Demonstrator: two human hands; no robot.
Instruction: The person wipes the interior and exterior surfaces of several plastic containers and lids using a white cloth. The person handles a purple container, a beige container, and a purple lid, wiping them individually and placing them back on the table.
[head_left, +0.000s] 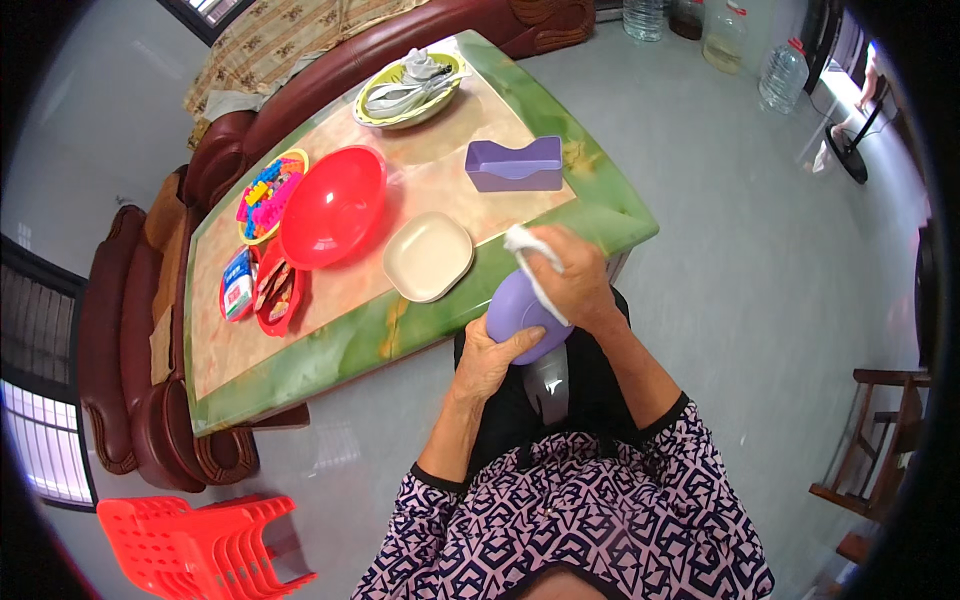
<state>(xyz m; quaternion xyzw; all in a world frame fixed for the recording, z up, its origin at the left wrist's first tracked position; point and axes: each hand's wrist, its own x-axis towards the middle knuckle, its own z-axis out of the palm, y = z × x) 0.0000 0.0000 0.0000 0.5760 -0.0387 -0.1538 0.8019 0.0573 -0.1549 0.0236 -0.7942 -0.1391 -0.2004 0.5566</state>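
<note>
My left hand [486, 360] grips the lower left side of a rounded purple bowl-like dish [512, 306], its thumb lying across the surface. Pressed against the dish's upper right side is a white cloth [543, 290], bunched in my closed right hand [580, 275]. Both hands are over my lap, just off the table's near edge. Below the dish shows a shiny grey shape [547, 388] that I cannot make out. On the table close by are a square cream plate [428, 258] and a purple open box with a scooped front [515, 178].
On the green-bordered table [400, 325] stand a red basin [335, 205], a basket of toy bricks [270, 200], red dishes with packets [278, 300] and a bowl of cutlery [410, 95]. Red stacked stools [200, 545] are lower left; water bottles [783, 75] stand on the floor.
</note>
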